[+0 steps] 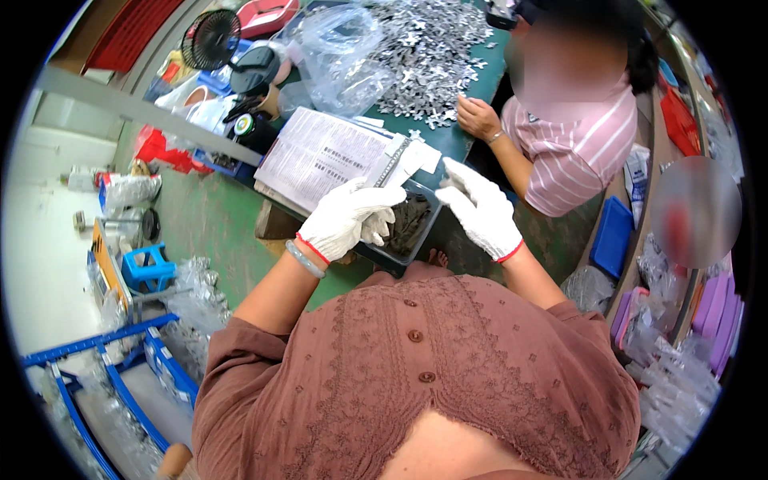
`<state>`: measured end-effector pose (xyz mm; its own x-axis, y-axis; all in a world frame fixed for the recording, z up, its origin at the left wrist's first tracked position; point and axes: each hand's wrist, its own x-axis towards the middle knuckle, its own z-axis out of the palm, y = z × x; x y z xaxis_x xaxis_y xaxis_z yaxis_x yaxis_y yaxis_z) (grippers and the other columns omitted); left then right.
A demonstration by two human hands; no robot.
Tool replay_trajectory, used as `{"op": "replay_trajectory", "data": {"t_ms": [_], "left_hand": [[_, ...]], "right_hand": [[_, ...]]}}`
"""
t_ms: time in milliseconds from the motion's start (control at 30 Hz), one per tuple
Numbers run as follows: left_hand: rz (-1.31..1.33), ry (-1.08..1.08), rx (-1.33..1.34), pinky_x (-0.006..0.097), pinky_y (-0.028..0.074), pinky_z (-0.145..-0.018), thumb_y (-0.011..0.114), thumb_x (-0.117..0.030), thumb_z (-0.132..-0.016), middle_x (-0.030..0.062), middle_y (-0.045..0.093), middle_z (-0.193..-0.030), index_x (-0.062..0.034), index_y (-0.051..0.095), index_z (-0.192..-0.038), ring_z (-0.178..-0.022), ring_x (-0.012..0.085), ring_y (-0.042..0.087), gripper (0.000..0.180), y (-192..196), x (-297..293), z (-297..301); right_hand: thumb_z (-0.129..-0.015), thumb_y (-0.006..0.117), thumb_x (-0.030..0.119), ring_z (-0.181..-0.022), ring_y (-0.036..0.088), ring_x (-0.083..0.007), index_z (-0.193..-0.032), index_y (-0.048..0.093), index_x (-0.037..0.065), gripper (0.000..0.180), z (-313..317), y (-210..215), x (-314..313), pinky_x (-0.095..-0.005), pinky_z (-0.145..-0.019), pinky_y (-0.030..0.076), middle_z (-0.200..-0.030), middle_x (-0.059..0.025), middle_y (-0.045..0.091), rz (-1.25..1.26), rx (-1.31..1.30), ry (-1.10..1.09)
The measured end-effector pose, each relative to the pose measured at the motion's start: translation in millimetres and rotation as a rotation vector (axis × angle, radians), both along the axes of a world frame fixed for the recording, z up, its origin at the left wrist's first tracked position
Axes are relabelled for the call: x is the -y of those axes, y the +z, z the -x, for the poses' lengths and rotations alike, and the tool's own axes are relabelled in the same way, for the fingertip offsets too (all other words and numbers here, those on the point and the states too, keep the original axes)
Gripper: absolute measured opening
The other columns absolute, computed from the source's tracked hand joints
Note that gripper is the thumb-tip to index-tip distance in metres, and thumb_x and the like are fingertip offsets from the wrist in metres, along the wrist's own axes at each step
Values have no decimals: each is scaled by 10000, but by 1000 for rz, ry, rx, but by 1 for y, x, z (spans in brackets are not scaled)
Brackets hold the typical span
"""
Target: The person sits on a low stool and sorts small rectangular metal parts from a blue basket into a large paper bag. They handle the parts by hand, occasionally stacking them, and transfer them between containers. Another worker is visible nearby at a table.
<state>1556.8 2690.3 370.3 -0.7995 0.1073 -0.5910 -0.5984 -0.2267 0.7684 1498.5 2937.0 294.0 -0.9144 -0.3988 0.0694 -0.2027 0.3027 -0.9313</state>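
Note:
My left hand (350,219), in a white knit glove with a red cuff, hangs over the left side of a dark bin (434,214). Its fingers are curled in, and what lies in them, if anything, is hidden. Several dark flat pieces (410,225) fill the bin. On the bin's right my right hand (482,212), gloved alike, is held up with its fingers stretched out and nothing visible in them. Just beyond the left hand are a metal ruler-like strip (392,162) and white paper slips (416,160), beside a printed newspaper sheet (320,156).
A large heap of silvery star-like metal parts (432,60) covers the green table's far side, next to clear plastic bags (340,56). A co-worker in a striped shirt (572,156) sits at the right, one hand near the heap. A black fan (210,40) stands far left; a blue stool (148,268) stands left.

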Motion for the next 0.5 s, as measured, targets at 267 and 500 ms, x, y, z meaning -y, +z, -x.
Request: {"op": "replay_trajectory", "data": {"t_ms": [267, 500], "left_hand": [[-253, 120, -92, 246, 528, -468, 613, -224, -971, 141, 694, -798, 92, 620, -1127, -580, 155, 668, 352, 1, 29, -74], [-283, 250, -187, 241, 518, -457, 626, -241, -971, 136, 690, -803, 73, 618, -1096, -571, 151, 657, 338, -3, 62, -141]], "right_hand": [[-933, 700, 233, -1180, 605, -201, -1473, 441, 16, 638, 3, 57, 68, -339, -977, 496, -1355, -154, 591, 184, 222, 481], [-935, 681, 167, -1199, 545, -168, -1506, 353, -37, 690, -45, 80, 136, -313, -1030, 434, -1377, -126, 547, 378, 327, 741]]}}
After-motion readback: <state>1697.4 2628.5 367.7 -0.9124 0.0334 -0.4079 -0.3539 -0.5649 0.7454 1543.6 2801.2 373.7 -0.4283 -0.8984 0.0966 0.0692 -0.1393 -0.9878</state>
